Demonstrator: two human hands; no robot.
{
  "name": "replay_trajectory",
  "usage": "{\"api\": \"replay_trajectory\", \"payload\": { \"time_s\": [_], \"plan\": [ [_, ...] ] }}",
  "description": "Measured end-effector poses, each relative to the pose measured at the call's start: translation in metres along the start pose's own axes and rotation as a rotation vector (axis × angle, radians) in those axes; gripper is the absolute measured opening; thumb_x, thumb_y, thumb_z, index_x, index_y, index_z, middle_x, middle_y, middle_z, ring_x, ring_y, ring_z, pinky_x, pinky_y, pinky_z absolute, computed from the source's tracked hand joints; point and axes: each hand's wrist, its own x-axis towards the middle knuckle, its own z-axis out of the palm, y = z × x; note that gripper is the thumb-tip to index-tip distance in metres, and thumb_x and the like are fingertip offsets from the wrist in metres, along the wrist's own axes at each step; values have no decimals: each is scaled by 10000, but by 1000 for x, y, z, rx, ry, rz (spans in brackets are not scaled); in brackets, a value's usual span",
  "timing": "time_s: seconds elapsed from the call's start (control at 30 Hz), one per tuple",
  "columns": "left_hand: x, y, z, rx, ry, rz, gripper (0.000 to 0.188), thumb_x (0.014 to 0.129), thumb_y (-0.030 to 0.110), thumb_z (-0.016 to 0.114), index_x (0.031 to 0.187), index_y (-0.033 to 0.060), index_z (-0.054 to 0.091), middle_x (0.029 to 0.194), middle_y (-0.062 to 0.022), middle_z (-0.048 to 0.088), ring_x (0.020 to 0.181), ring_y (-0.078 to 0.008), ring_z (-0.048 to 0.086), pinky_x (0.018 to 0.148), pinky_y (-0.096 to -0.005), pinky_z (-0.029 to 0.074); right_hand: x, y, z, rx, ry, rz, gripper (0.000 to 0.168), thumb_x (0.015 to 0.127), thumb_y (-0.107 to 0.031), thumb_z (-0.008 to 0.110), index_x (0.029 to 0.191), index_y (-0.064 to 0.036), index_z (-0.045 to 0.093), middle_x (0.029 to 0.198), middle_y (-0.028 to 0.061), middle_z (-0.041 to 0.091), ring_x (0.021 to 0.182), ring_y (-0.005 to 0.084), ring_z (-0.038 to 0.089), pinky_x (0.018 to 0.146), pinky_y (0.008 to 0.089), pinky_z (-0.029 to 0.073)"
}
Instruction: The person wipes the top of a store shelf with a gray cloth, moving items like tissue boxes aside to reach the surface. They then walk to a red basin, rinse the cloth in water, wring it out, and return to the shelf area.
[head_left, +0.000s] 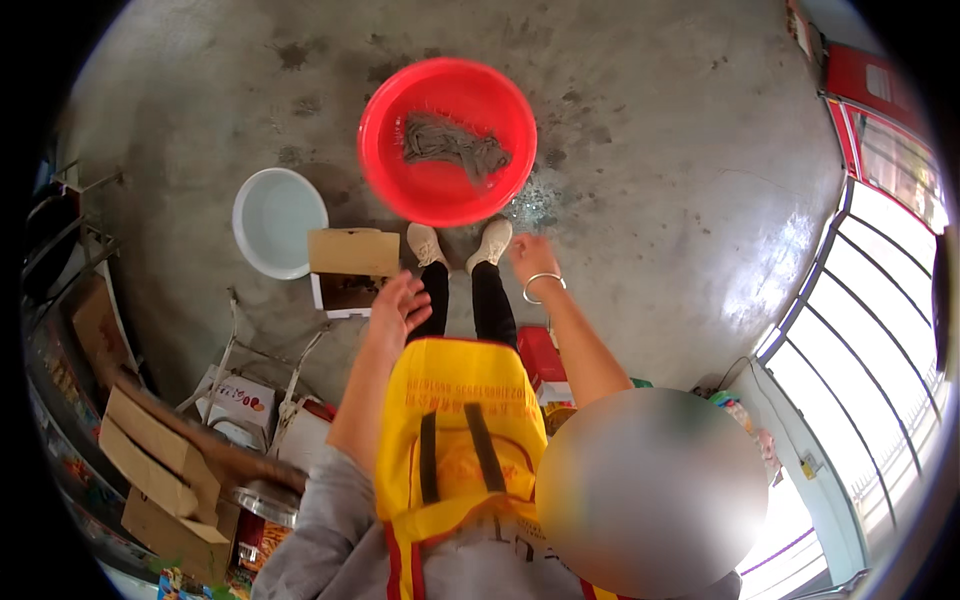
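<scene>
A red plastic basin (420, 184) stands on the concrete floor just beyond my shoes. In it lies a wet, crumpled grey cloth (450, 142). My left hand (396, 304) is raised beside the open flap box, fingers apart and holding nothing. Over the floor near my right shoe, my right hand (534, 256) is blurred by motion. Its fingers look curled, and no object shows in it. A silver bangle (534, 289) circles that wrist. I wear a yellow apron (469, 375) with red printing and trim.
A white basin (277, 221) with clear liquid stands to the left, beside an open cardboard box (352, 251). Further left are a metal-legged stand (232, 322) and more cartons (161, 465). A red box (541, 354) lies by my right leg. Barred glazing (847, 322) lines the right.
</scene>
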Motion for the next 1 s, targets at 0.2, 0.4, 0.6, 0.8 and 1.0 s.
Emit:
{"api": "replay_trajectory", "payload": {
  "time_s": [0.2,0.4,0.6,0.8,1.0],
  "plan": [
    [63,-72,17,132,11,-156,318,930,297,446,1140,75,535,1019,-64,597,872,-160,571,784,-308,482,136,2,68,-156,-73,-201,231,839,-206,493,1032,-110,578,1167,103,502,1047,306,520,843,432,465],
    [138,-142,11,146,-121,-202,317,934,286,444,1149,68,526,1058,-66,583,912,-158,565,821,-293,453,284,-6,95,-381,31,-443,361,814,-142,514,1172,-95,500,1221,66,486,1109,262,485,917,393,433],
    [158,-171,17,180,-197,-120,301,955,261,403,1157,68,514,1053,-50,565,915,-150,558,815,-279,435,332,28,132,-667,-138,-523,390,792,-174,576,1160,-66,502,1148,113,540,1095,282,491,919,384,413],
    [172,-177,22,24,-179,-166,321,951,281,412,1147,47,512,1030,-65,563,890,-141,554,803,-276,438,321,-18,97,-707,-206,-433,233,833,-164,466,1031,-68,543,972,184,583,897,358,581,792,472,466],
    [175,-188,18,-26,-180,-164,340,951,307,420,1157,50,505,1017,-66,563,871,-140,550,784,-276,442,302,-150,8,-110,447,-828,256,848,-145,448,1067,-22,497,952,219,577,916,388,538,782,471,432]
  ]
}}
